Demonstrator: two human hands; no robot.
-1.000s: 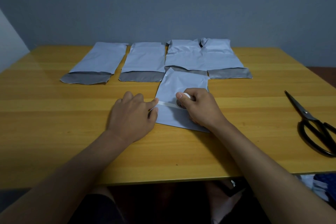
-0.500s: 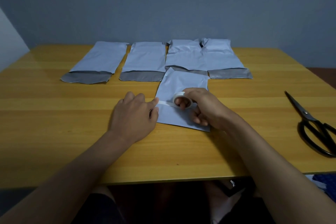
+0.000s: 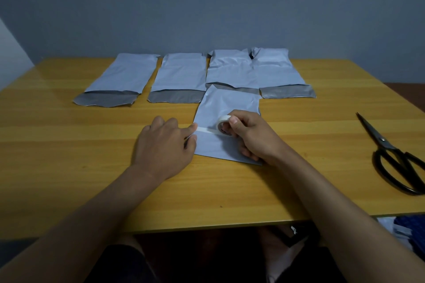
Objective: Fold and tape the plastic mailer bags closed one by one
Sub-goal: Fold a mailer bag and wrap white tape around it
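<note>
**Tape strip drawn across folded mailer**

Landmark: the folded mailer (image 3: 226,108), flat on the table (image 3: 69,167) at centre, a little toward the near edge.

- Left hand (image 3: 164,147) at the mailer's left edge, knuckles up. Thumb and forefinger pinch the free end of the tape strip (image 3: 205,130) right at that edge; other fingers curled loosely on the tabletop.
- Right hand (image 3: 251,136) over the mailer's right half. Fingers curled round the tape roll (image 3: 223,125), thumb on its rim; roll stands on edge on the mailer. Lower fingers tucked under, touching the mailer's near right corner.
- Strip runs from the roll leftward to the left hand, low over the mailer's surface; contact with the plastic cannot be told.
- Behind the mailer: a row of four open mailers (image 3: 181,76), grey flaps toward the viewer. The third one's flap lies partly under the folded mailer's far edge.
- Well right of the mailer: black scissors (image 3: 391,156), blades closed, tips pointing away.
</note>
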